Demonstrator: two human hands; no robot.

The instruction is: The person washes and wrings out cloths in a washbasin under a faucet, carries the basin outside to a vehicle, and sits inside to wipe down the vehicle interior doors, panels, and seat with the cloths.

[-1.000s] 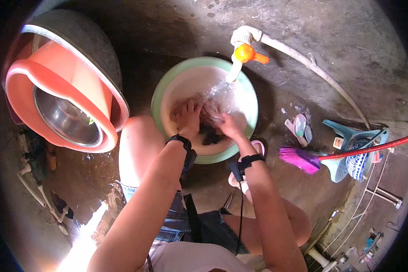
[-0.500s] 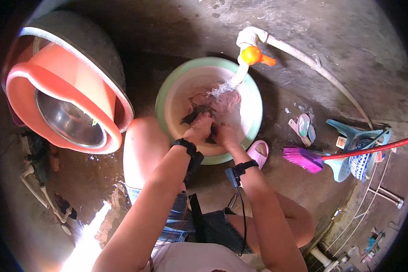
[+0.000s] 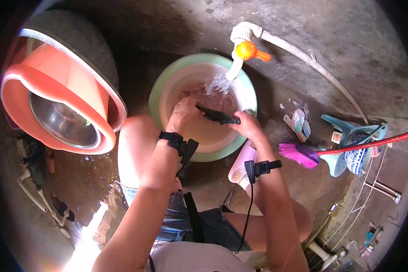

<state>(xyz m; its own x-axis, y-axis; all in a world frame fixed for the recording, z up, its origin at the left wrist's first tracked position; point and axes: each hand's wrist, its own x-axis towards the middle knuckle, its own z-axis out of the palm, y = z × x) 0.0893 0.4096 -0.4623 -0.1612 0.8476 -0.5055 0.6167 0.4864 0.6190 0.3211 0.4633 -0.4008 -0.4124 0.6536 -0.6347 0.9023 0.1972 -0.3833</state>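
A dark piece of cloth (image 3: 216,115) is stretched over the basin, pinched at both ends. My left hand (image 3: 185,110) is closed on its left end. My right hand (image 3: 247,125) grips the other end near the basin's right rim. Below, a pinkish cloth (image 3: 223,100) lies in cloudy water. The round basin (image 3: 155,97) has a pale green rim and a lighter inside. Water runs into it from a white tap (image 3: 235,68) with an orange handle (image 3: 246,50). Some of my left fingers are hidden.
Orange tubs (image 3: 13,104) with a metal bowl (image 3: 65,120) lean at the left. To the right are a purple-bristled brush (image 3: 299,155) with a red handle, a small pink-backed brush (image 3: 298,122), and a blue stool (image 3: 347,124). A white pipe (image 3: 319,68) runs along the wall.
My hands, earlier close together low in the basin, have moved apart. The dark cloth, bunched before, is now lifted and drawn out between them. The view has shifted slightly.
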